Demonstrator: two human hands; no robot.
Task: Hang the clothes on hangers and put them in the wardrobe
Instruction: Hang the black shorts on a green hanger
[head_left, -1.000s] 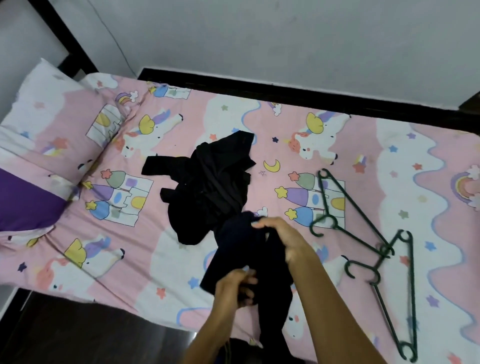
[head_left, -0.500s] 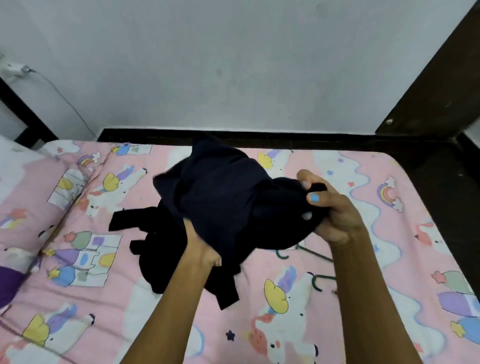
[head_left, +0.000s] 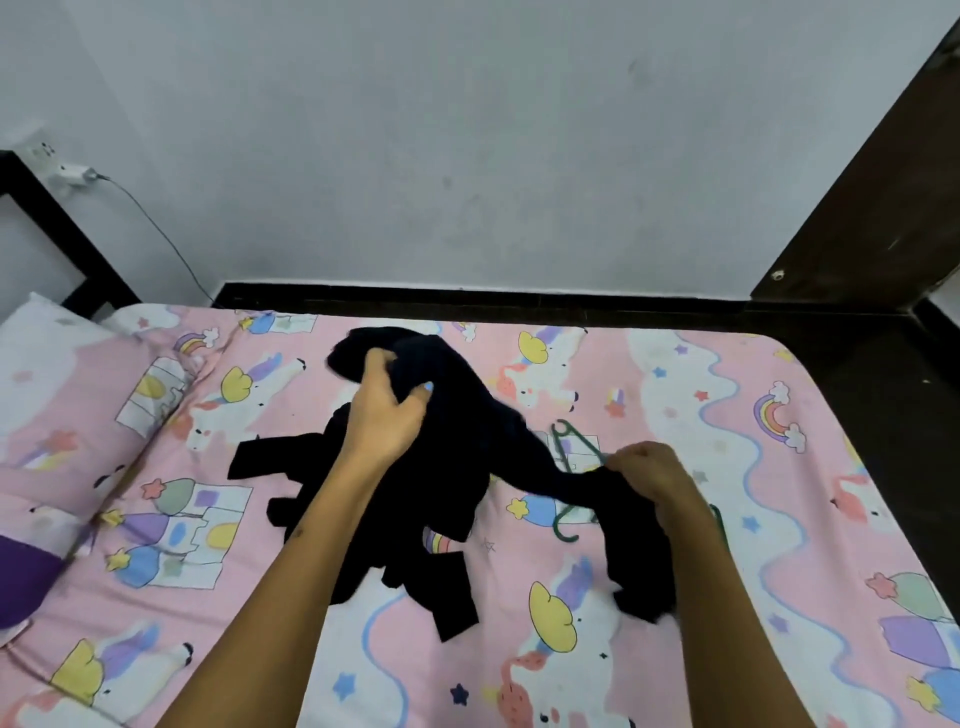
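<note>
A dark navy garment (head_left: 467, 431) is stretched out above the pink unicorn bedsheet (head_left: 727, 467). My left hand (head_left: 387, 410) grips its upper left part, fingers curled into the cloth. My right hand (head_left: 652, 467) pinches its lower right end, and cloth hangs down below that hand. A second black garment (head_left: 291, 462) lies crumpled on the sheet under my left forearm. Green plastic hangers (head_left: 569, 447) lie on the bed between my hands, mostly hidden by the held garment and my right arm.
A pillow (head_left: 62, 395) in the same print lies at the left. A dark bed frame (head_left: 467, 301) runs along the wall, and a dark wooden panel (head_left: 883, 197) stands at the right. A charger and cable (head_left: 78, 174) hang on the left wall.
My hands have drawn apart, spreading the bunched navy garment: the left hand moved up and left, the right hand lower and right. The view tilted down a little.
</note>
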